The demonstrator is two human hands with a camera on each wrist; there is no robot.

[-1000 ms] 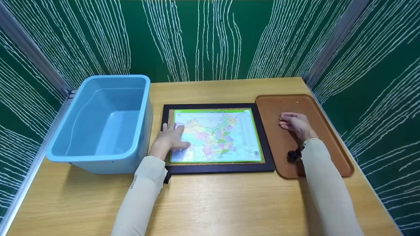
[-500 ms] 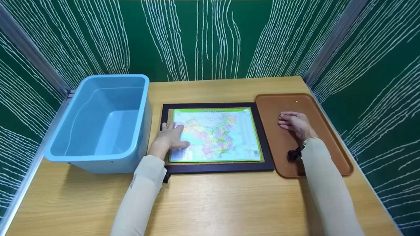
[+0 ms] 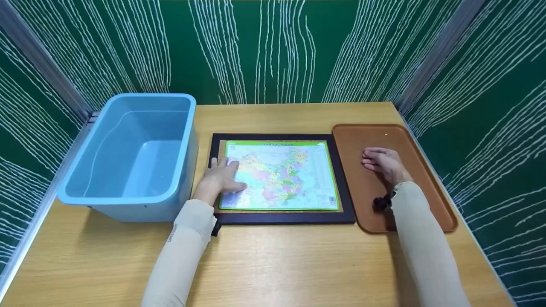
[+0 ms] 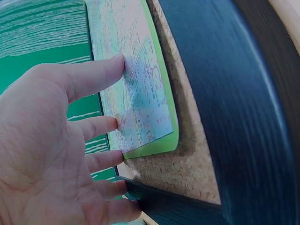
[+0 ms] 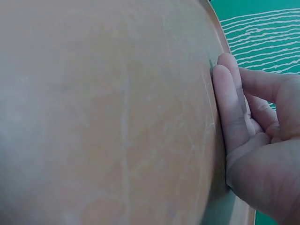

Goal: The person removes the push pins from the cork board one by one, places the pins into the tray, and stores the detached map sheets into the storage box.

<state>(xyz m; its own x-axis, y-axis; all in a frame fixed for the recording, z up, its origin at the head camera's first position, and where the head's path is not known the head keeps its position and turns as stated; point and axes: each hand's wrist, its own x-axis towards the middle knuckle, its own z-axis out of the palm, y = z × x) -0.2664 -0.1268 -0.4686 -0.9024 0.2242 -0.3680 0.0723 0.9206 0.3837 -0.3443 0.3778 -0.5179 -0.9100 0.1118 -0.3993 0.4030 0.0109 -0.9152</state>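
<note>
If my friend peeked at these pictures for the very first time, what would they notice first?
Probably the colourful map, lying inside a dark frame in the middle of the table, with the left hand spread at its left side. Next might come the big blue tub left of the frame, then the brown tray on the right, with the right hand over it.

From above the near side of the bench (image 3: 281, 260), the head camera looks forward and down over the whole setting. The left wrist view, tilted sideways, looks from close by past the left grip (image 4: 54, 140) across the map (image 4: 145, 96); the right, equally near, skims the brown tray (image 5: 117, 112) beside the right grip (image 5: 260, 157). The head view shares both areas.
</note>
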